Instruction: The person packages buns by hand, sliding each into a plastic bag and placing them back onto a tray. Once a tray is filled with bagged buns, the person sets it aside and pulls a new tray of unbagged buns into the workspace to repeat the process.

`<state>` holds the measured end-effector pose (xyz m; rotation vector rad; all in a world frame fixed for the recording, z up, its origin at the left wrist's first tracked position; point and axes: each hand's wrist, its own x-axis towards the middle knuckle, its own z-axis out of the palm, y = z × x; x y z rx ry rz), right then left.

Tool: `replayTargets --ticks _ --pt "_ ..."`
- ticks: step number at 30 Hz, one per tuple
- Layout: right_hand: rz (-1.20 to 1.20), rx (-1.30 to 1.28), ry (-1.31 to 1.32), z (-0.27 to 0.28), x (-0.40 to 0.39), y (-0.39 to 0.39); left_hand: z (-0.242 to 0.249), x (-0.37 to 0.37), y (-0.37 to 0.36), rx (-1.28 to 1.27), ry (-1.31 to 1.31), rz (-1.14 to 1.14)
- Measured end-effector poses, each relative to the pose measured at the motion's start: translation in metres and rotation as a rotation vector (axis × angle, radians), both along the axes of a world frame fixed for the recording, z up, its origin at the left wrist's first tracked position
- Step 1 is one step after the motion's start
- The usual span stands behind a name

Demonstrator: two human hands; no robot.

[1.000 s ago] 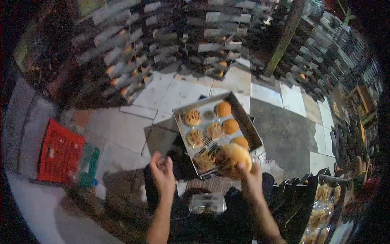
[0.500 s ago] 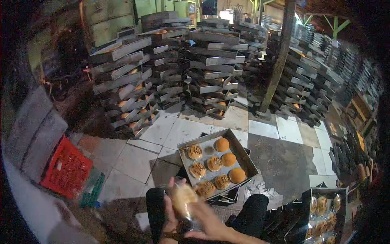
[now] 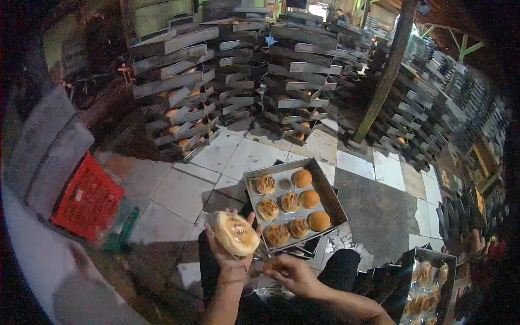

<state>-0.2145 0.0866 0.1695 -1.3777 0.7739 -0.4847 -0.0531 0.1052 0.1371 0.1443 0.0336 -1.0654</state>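
My left hand (image 3: 226, 261) cradles a round bun (image 3: 238, 234) with brown marks on top; it looks wrapped in a clear plastic bag. Just below and to the right, the fingers of my right hand (image 3: 292, 275) are pinched together on the loose end of clear plastic (image 3: 257, 266) by my left wrist. In front of me a metal tray (image 3: 337, 214) holds several buns. Those on its left and front have brown streaks, while plain golden buns (image 3: 309, 199) line its right side.
Another tray (image 3: 453, 271) with wrapped buns stands at the lower right. A red plastic crate (image 3: 86, 200) sits on the left, with a green item (image 3: 129, 225) beside it. Tall stacks of metal trays (image 3: 298, 70) rise ahead, and a slanted post (image 3: 387, 76) stands right of them.
The bun has turned and now shows its streaked top, resting in my left hand. My right hand has moved off the bun, down and right. The view has shifted slightly.
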Motion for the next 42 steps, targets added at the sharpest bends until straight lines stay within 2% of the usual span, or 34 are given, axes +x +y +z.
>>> replayTargets --ticks 3,4,6,7,8,10,11,12,15,16,18,19,20,22,23,24,26,27,29,30,31,32,33,34,36,38,39,40,41,42 --pt "0.154 -0.591 -0.136 -0.014 -0.013 -0.002 0.007 -0.005 0.003 0.023 0.014 -0.022" --pt "0.144 -0.582 -0.124 -0.019 -0.018 -0.004 0.006 -0.010 0.005 0.031 0.024 -0.035" --pt "0.296 -0.867 -0.003 -0.032 -0.028 -0.006 0.007 -0.017 0.006 0.104 -0.084 -0.030" --pt "0.375 -1.094 0.064 -0.037 -0.032 -0.007 0.006 -0.019 0.006 0.135 0.010 -0.061" --pt "0.368 -1.089 0.062 -0.038 -0.034 -0.004 -0.002 -0.018 0.004 0.141 0.006 -0.066" --pt "0.334 -1.092 0.273 -0.038 -0.033 0.008 -0.016 -0.019 0.001 0.253 0.117 -0.132" --pt "0.447 -0.944 0.409 -0.046 -0.034 0.010 -0.022 -0.020 -0.001 0.313 0.179 -0.086" --pt "0.459 -0.936 0.406 -0.045 -0.037 0.014 -0.024 -0.021 -0.001 0.322 0.185 -0.077" --pt "0.603 -0.417 0.534 -0.026 -0.041 0.018 -0.028 -0.006 0.004 0.202 0.194 -0.060" --pt "0.628 -0.427 0.518 -0.022 -0.039 0.014 -0.027 0.000 0.007 0.201 0.186 -0.030" --pt "0.188 -0.425 -0.034 -0.016 -0.036 0.005 -0.028 -0.001 0.013 0.157 0.048 -0.043" --pt "0.219 -0.254 -0.006 -0.014 -0.028 0.004 -0.025 -0.008 0.015 0.098 -0.027 -0.052" --pt "0.256 -0.257 -0.021 -0.021 -0.021 0.003 -0.021 -0.010 0.015 0.087 0.020 -0.083" --pt "0.212 0.062 0.018 -0.038 -0.018 0.004 -0.024 -0.009 0.017 0.134 0.042 -0.034" --pt "0.168 0.177 -0.086 -0.038 -0.016 0.006 -0.022 -0.007 0.018 0.167 0.127 -0.028" --pt "0.137 0.081 -0.102 -0.038 -0.013 0.009 -0.022 -0.003 0.019 0.152 0.122 0.001" --pt "0.282 -0.787 0.098 -0.050 -0.013 0.003 -0.027 0.001 0.020 0.279 0.149 0.005" --pt "0.299 -0.795 0.087 -0.059 -0.014 -0.004 -0.034 0.005 0.018 0.306 0.169 -0.004" --pt "0.378 -1.112 0.173 -0.072 -0.015 -0.013 -0.038 0.004 0.017 0.351 0.212 0.031" --pt "0.387 -1.116 0.167 -0.072 -0.014 -0.012 -0.038 0.004 0.015 0.399 0.249 0.044" --pt "0.476 -1.039 0.275 -0.071 -0.013 -0.009 -0.037 0.004 0.014 0.446 0.310 0.061" --pt "0.561 -0.961 0.382 -0.067 -0.012 -0.007 -0.041 0.003 0.016 0.441 0.308 0.070" --pt "0.565 -0.966 0.377 -0.056 -0.014 -0.003 -0.049 0.001 0.020 0.370 0.251 0.034" --pt "0.774 -0.823 0.342 -0.035 -0.017 0.001 -0.056 0.003 0.020 0.298 0.191 -0.002" --pt "1.175 -0.518 0.260 0.017 -0.025 0.012 -0.079 0.036 0.011 0.437 0.262 0.213" --pt "1.548 -0.171 0.179 0.045 -0.029 0.017 -0.098 0.063 0.020 0.175 0.144 0.351" --pt "1.038 -0.434 0.074 0.032 -0.031 0.008 -0.112 0.074 0.024 -0.109 0.401 0.034" --pt "0.510 -0.661 -0.032 0.011 -0.029 -0.008 -0.043 0.026 0.029 0.230 0.011 0.124" --pt "0.250 -0.694 -0.150 -0.001 -0.019 -0.017 -0.013 -0.006 0.041 0.125 0.052 -0.135" --pt "-0.009 -0.711 -0.260 -0.014 -0.010 -0.026 -0.017 -0.021 0.050 0.121 0.054 -0.129"
